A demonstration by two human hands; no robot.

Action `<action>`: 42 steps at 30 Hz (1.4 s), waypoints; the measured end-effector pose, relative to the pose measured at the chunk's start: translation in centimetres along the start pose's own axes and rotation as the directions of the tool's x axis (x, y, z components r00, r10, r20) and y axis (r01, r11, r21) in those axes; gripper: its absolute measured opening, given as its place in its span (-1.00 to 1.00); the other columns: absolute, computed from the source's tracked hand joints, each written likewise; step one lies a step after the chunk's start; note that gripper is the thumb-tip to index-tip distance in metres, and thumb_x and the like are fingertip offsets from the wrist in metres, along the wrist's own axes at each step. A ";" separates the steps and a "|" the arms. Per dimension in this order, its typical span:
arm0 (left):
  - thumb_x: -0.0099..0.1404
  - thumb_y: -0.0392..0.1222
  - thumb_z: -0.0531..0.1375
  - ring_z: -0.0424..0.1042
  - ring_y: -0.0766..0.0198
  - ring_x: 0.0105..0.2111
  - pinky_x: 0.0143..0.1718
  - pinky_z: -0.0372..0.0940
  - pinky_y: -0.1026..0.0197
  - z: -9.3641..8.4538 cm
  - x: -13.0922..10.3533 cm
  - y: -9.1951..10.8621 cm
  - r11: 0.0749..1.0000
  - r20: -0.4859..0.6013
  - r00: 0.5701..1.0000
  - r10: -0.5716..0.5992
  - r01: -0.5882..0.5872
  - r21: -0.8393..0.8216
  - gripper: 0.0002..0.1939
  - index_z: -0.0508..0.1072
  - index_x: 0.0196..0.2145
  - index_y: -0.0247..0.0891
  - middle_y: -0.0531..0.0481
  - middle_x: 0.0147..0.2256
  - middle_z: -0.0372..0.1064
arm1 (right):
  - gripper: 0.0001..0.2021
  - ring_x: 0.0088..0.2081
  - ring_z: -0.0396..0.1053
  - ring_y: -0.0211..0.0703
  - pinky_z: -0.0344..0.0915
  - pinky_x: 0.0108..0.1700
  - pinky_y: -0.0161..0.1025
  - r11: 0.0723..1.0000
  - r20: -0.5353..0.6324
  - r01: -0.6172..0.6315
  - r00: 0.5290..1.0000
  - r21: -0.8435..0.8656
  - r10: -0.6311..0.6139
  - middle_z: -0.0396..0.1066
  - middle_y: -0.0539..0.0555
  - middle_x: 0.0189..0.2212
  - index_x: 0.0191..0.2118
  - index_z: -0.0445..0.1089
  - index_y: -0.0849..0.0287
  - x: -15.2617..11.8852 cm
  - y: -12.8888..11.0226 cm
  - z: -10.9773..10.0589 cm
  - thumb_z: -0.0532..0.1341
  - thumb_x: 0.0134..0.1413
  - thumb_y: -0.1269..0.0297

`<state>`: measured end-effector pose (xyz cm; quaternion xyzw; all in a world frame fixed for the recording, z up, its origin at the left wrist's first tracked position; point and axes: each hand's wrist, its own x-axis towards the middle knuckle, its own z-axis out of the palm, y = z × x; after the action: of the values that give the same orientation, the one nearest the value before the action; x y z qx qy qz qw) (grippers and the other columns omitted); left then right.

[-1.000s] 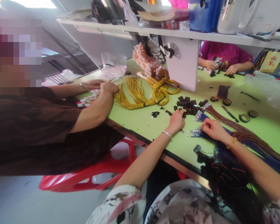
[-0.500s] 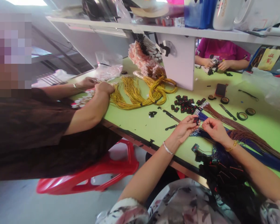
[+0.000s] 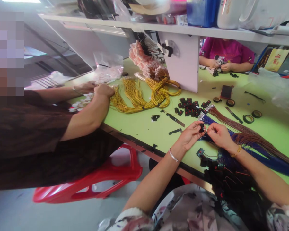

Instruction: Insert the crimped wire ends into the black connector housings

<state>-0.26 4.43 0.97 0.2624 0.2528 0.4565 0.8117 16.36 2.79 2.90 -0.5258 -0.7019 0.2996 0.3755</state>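
Observation:
Between its thumb and fingers my left hand (image 3: 190, 134) pinches a small black connector housing (image 3: 201, 127). Close at its right, my right hand (image 3: 218, 134) is closed in a pinch on a thin wire with a pale metal end (image 3: 205, 129), which points at the housing. Under and behind my hands lie a bundle of blue wires (image 3: 208, 120) and a bundle of brown wires (image 3: 221, 117), both with metal terminals at their ends. A pile of black housings (image 3: 189, 106) sits just beyond. Near my right forearm is a heap of black housings with wires (image 3: 231, 179).
Knives (image 3: 175, 119) and rolls of black tape (image 3: 248, 119) lie on the green table (image 3: 135, 128). Yellow wire bundles (image 3: 135, 96) are at left, beside a co-worker's arms (image 3: 86, 112). A shelf (image 3: 154, 27) crosses above. Another person (image 3: 226, 56) sits opposite. A red stool (image 3: 98, 179) stands at left.
The housing has turned in my left fingers, and my right hand has moved slightly closer to it, with the wire end now showing between them. The whole view has shifted slightly.

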 end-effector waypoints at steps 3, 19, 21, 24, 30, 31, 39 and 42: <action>0.15 -0.37 0.24 0.41 0.38 -0.36 -0.25 0.33 0.32 -0.1 -0.1 0.0 1.000 0.000 1.000 0.007 -0.007 0.020 -0.80 0.41 -0.22 -0.34 -0.03 -0.36 0.40 | -0.85 -0.58 0.06 -0.35 0.04 -0.52 -0.39 1.000 0.012 -0.002 1.000 -0.001 0.002 0.21 -0.08 -0.65 -0.58 0.20 0.17 0.1 0.2 0.1 0.11 -0.07 0.32; -0.03 -0.24 0.38 0.35 0.46 -0.48 -0.36 0.32 0.34 0.6 -0.4 -1.2 0.964 -0.147 0.978 0.145 -0.107 0.242 -0.67 0.42 -0.28 -0.31 0.07 -0.46 0.35 | -0.85 -0.57 0.07 -0.35 0.06 -0.48 -0.37 0.998 0.060 0.056 0.997 -0.036 -0.054 0.20 -0.08 -0.64 -0.57 0.21 0.18 0.4 0.5 0.2 0.10 -0.03 0.34; -0.04 -0.21 0.39 0.34 0.45 -0.49 -0.38 0.31 0.34 0.6 -0.5 -1.4 0.962 -0.177 0.974 0.145 -0.096 0.256 -0.66 0.42 -0.29 -0.31 0.07 -0.46 0.35 | -0.84 -0.55 0.10 -0.34 0.07 -0.46 -0.38 0.994 0.105 0.098 0.990 -0.044 -0.093 0.22 -0.07 -0.62 -0.54 0.23 0.19 0.3 0.5 0.2 0.09 0.01 0.34; -0.04 -0.18 0.38 0.34 0.45 -0.50 -0.39 0.31 0.33 0.4 -0.5 -1.7 0.959 -0.201 0.969 0.145 -0.087 0.270 -0.65 0.42 -0.29 -0.32 0.07 -0.45 0.36 | -0.84 -0.56 0.09 -0.34 0.05 -0.47 -0.38 0.991 0.147 0.117 0.983 -0.069 -0.106 0.23 -0.06 -0.62 -0.53 0.25 0.19 0.0 0.3 0.3 0.08 0.04 0.33; -0.03 -0.23 0.36 0.35 0.43 -0.49 -0.39 0.31 0.32 0.3 -0.4 -1.9 0.935 -0.196 0.967 0.165 -0.090 0.344 -0.69 0.43 -0.31 -0.33 0.06 -0.48 0.36 | -0.79 -0.58 0.08 -0.34 0.01 -0.50 -0.36 0.984 0.209 0.111 0.975 -0.141 -0.080 0.23 -0.07 -0.65 -0.54 0.28 0.19 0.7 0.8 -0.2 0.10 0.06 0.27; -0.01 -0.22 0.36 0.35 0.42 -0.48 -0.38 0.32 0.32 0.3 -0.3 -1.8 0.937 -0.200 0.966 0.162 -0.087 0.339 -0.70 0.43 -0.30 -0.33 0.05 -0.47 0.36 | -0.79 -0.55 0.14 -0.32 0.04 -0.47 -0.36 0.985 0.211 0.114 0.974 -0.133 -0.084 0.28 -0.05 -0.61 -0.51 0.30 0.19 1.3 1.2 -0.6 0.08 0.09 0.26; 0.06 -0.27 0.32 0.42 0.34 -0.40 -0.36 0.35 0.30 -0.1 -0.2 -1.0 0.961 -0.243 0.961 0.131 -0.063 0.270 -0.76 0.42 -0.29 -0.34 -0.05 -0.40 0.43 | -0.92 -0.47 0.23 -0.24 0.00 -0.43 -0.31 0.809 0.073 -0.079 0.986 -0.582 0.149 0.43 0.05 -0.44 -0.42 0.37 0.17 5.9 5.1 -2.9 0.17 0.02 0.30; 0.06 -0.28 0.31 0.41 0.36 -0.41 -0.35 0.35 0.29 -0.3 -0.2 -0.8 0.964 -0.248 0.959 0.135 -0.069 0.258 -0.76 0.42 -0.28 -0.35 -0.06 -0.39 0.43 | -0.88 -0.46 0.25 -0.22 0.00 -0.42 -0.30 0.806 0.103 -0.046 0.986 -0.590 0.132 0.42 0.06 -0.45 -0.42 0.35 0.16 5.8 5.2 -3.0 0.11 0.08 0.32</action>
<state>-0.06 3.93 0.21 0.3110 0.3992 0.4939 0.7071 20.58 9.82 1.53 -0.6260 -0.7590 0.1221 0.1310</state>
